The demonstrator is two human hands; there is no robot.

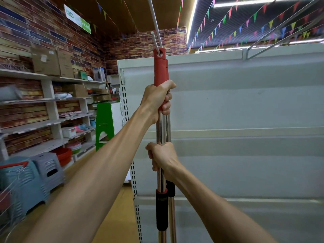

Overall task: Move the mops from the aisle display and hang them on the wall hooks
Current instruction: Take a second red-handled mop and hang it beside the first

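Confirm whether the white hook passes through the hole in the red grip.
Yes: the white hook threads the hole at the red grip's top, with both hands on the handles.

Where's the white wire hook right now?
Head view, top centre: the white wire hook slopes down from overhead and passes through the hole in the red plastic mop grip, just above the left hand.

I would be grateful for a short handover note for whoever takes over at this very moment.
Left hand: closed on the red grips of two mop handles held together.
Right hand: closed on their steel poles, above the black collars.
Done: the white hook passes through the front grip's hanging hole.
Left: check the rear handle is hooked, since I cannot tell, then let go.
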